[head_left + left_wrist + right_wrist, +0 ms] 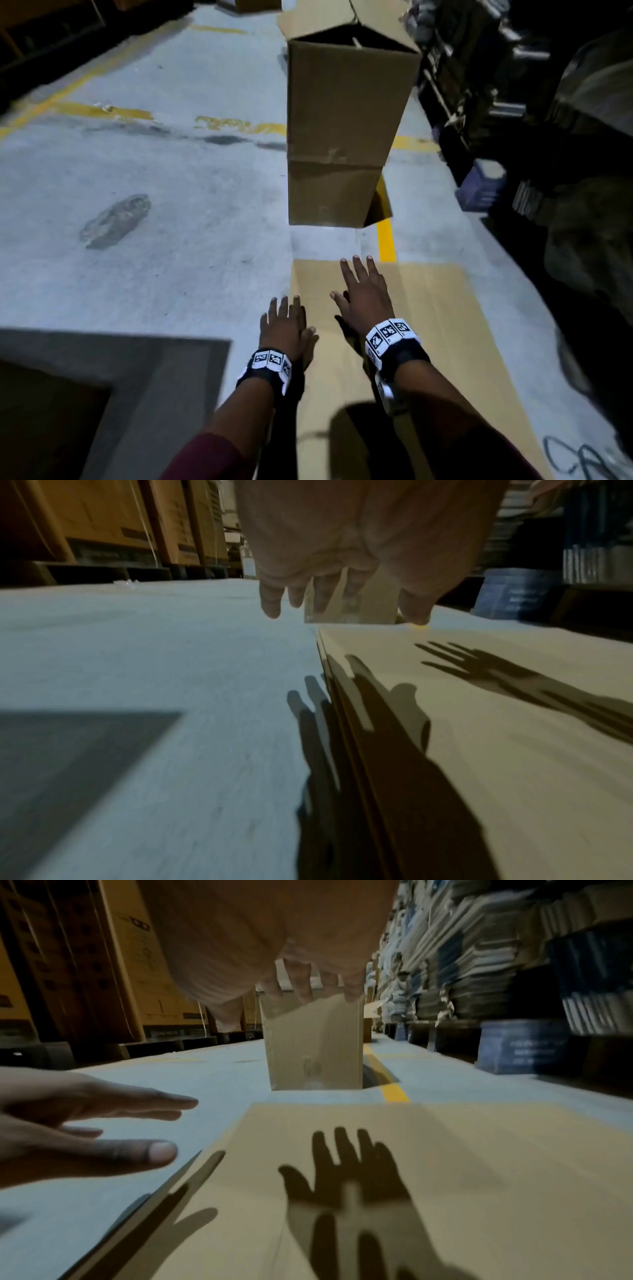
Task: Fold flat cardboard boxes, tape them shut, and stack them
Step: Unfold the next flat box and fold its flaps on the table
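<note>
Left hand [282, 323] and right hand [363, 296], fingers straight and spread, hover above the flat brown cardboard sheet [445, 342] on the grey concrete floor [171, 205]; tall brown cardboard box [346, 130] stands beyond

Grey concrete floor [171, 192] with worn yellow lines [386, 236] and a dark stain [116, 219]. Grey-rimmed pit [113, 356] at near left. Printed cartons [130, 961] along the left; stacked bundles [479, 955] and a blue crate [520, 1046] along the right.
</note>
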